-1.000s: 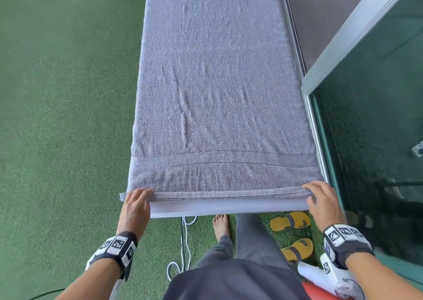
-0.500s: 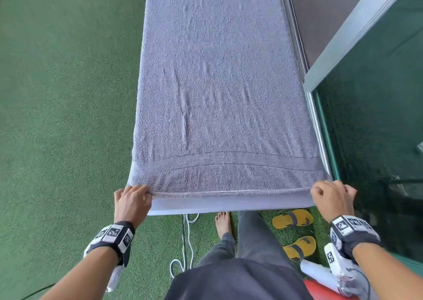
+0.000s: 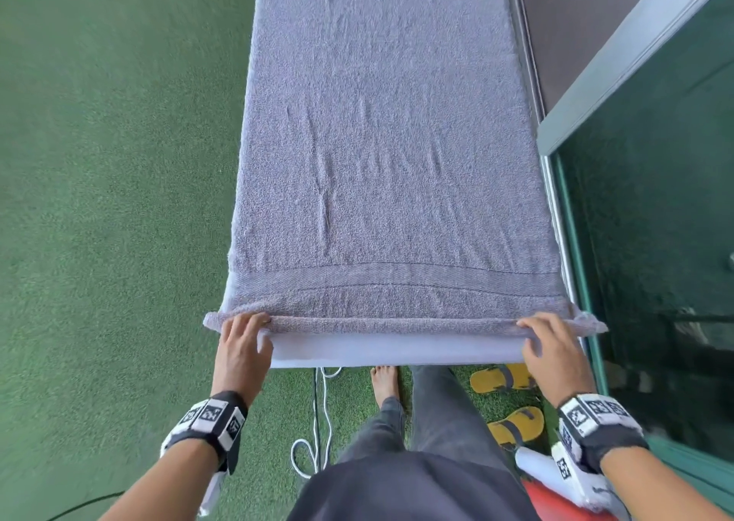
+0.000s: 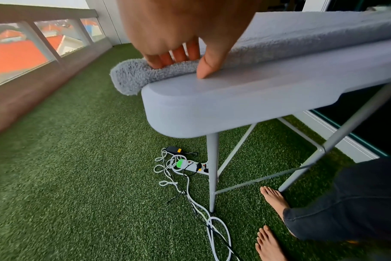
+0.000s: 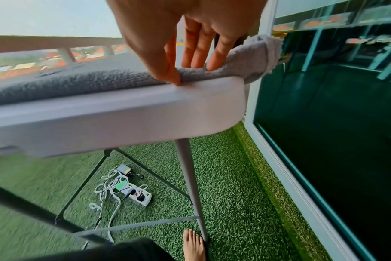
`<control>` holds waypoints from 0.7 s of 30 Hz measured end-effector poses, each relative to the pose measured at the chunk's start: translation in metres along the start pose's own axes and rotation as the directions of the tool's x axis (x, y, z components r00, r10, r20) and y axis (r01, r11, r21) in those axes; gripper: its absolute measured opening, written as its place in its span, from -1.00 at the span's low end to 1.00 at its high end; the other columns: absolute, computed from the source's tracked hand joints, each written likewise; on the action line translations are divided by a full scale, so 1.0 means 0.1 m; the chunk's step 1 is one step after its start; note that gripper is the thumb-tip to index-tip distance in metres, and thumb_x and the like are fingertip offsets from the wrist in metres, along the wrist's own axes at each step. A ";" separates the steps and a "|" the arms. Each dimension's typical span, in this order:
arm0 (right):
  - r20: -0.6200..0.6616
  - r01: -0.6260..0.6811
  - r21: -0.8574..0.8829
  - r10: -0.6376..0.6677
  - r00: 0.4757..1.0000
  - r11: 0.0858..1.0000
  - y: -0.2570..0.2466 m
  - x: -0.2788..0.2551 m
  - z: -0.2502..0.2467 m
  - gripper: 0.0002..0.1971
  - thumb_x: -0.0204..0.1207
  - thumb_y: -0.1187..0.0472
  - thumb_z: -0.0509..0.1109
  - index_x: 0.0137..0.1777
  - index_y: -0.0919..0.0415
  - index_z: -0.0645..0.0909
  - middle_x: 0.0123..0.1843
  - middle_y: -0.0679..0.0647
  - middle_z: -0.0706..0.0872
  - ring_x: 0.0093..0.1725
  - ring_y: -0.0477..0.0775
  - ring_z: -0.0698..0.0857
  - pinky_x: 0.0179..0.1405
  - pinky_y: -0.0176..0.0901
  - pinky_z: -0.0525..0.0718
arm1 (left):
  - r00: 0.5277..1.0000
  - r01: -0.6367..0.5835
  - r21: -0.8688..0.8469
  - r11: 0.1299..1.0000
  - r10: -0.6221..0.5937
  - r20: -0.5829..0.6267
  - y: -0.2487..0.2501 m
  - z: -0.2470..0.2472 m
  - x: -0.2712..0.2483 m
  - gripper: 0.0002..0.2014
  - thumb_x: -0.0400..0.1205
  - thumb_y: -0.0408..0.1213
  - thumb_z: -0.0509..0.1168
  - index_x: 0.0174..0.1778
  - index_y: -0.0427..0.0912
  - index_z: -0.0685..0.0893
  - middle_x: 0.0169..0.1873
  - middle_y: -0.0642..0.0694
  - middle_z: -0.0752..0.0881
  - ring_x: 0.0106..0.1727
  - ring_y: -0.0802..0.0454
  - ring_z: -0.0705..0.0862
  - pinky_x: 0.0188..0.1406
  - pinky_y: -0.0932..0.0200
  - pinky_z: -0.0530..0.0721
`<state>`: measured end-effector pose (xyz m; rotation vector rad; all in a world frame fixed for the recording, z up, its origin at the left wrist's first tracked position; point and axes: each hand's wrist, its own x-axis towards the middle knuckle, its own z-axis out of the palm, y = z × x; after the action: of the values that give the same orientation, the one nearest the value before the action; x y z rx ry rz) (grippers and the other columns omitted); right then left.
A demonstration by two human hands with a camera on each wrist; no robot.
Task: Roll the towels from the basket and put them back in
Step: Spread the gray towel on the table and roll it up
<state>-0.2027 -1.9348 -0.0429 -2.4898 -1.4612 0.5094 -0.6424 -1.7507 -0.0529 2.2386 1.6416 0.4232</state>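
Observation:
A grey towel (image 3: 389,155) lies spread lengthwise over a narrow white table (image 3: 389,351). Its near edge is turned over into a thin roll (image 3: 389,324) across the table's near end. My left hand (image 3: 242,334) holds the roll's left end, fingers (image 4: 179,56) over the top and thumb against its near side. My right hand (image 3: 550,342) holds the right end the same way, fingers (image 5: 196,58) on top and thumb tucked at the table edge. Both roll ends (image 4: 127,77) (image 5: 257,56) stick out past the table's corners. No basket is in view.
Green artificial turf (image 3: 111,203) surrounds the table. A glass door and frame (image 3: 655,242) run close along the right side. Yellow sandals (image 3: 502,377), my bare feet, and a power strip with loose cables (image 4: 190,166) lie under the near end. A balcony railing (image 4: 33,44) stands at the left.
The towel's near hem has been turned over into a thin roll. Both hands went from curled tight at the hem to fingers stretched over the roll.

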 end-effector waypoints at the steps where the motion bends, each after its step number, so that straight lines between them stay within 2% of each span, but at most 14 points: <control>1: -0.023 -0.008 0.004 0.008 1.000 1.000 0.00 0.03 -0.02 -0.71 0.38 0.45 0.46 0.09 0.21 0.70 0.15 0.08 0.63 0.12 0.18 0.63 0.09 0.03 0.60 | 1.000 -0.013 0.006 1.000 0.013 0.005 0.00 -0.03 0.03 -0.65 0.32 -0.68 0.47 -0.01 -0.35 0.70 -0.05 -0.23 0.70 0.01 -0.12 0.50 0.07 0.14 0.38; 4: -0.058 -0.024 0.014 0.025 0.998 1.000 0.01 0.10 -0.02 -0.72 0.38 0.47 0.46 0.07 0.22 0.72 0.13 0.11 0.70 0.10 0.20 0.65 0.06 0.06 0.63 | 0.998 -0.058 0.029 0.998 0.057 0.017 -0.04 -0.09 0.11 -0.67 0.32 -0.68 0.47 -0.05 -0.33 0.75 -0.06 -0.21 0.74 -0.05 -0.20 0.60 0.05 0.05 0.50; 10: -0.061 0.048 -0.028 -0.050 0.997 0.998 0.04 0.11 -0.01 -0.60 0.28 0.57 0.46 0.12 0.30 0.70 0.10 0.17 0.68 0.06 0.23 0.65 -0.03 0.08 0.68 | 0.996 -0.087 0.041 0.995 0.086 0.031 -0.07 -0.12 0.18 -0.73 0.38 -0.64 0.47 -0.05 -0.31 0.79 -0.12 -0.18 0.80 -0.10 -0.17 0.69 -0.05 -0.03 0.66; 14: -0.063 0.099 -0.145 -0.109 0.992 0.984 0.06 0.13 -0.10 -0.63 0.28 0.51 0.47 0.10 0.24 0.71 0.02 0.11 0.75 0.02 0.21 0.66 0.10 0.15 0.60 | 0.996 -0.090 0.042 0.995 0.089 0.030 -0.01 -0.16 0.17 -0.75 0.39 -0.65 0.46 -0.07 -0.33 0.79 -0.14 -0.19 0.80 -0.12 -0.15 0.69 -0.09 -0.02 0.67; 16: -0.066 0.121 -0.178 -0.134 0.989 0.977 0.05 0.19 -0.13 -0.65 0.28 0.48 0.46 0.07 0.20 0.69 -0.03 0.08 0.75 -0.03 0.19 0.67 0.09 0.17 0.59 | 0.996 -0.082 0.024 0.996 0.081 0.026 0.03 -0.17 0.18 -0.77 0.40 -0.67 0.44 -0.08 -0.35 0.79 -0.16 -0.21 0.79 -0.13 -0.15 0.69 -0.11 0.00 0.66; 19: -0.100 0.142 -0.142 -0.157 0.983 0.980 0.06 0.24 -0.15 -0.63 0.25 0.53 0.45 0.06 0.24 0.68 -0.07 0.13 0.77 -0.08 0.22 0.71 0.05 0.22 0.63 | 0.997 -0.073 -0.009 0.997 0.073 0.029 0.07 -0.20 0.21 -0.79 0.43 -0.68 0.41 -0.12 -0.36 0.78 -0.21 -0.21 0.78 -0.18 -0.15 0.69 -0.15 0.05 0.61; 21: -0.092 0.154 -0.137 -0.167 0.982 0.979 0.07 0.22 -0.16 -0.65 0.25 0.55 0.44 0.02 0.26 0.70 -0.08 0.13 0.77 -0.10 0.21 0.71 0.03 0.20 0.62 | 0.995 -0.085 0.011 0.996 0.084 0.053 0.07 -0.22 0.18 -0.85 0.48 -0.62 0.37 -0.15 -0.33 0.76 -0.28 -0.18 0.76 -0.24 -0.11 0.66 -0.21 0.09 0.57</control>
<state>-0.1809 -1.9194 -0.0350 -2.4242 -1.6855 0.2604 -0.6402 -1.7331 -0.0290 2.3151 1.5323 0.3731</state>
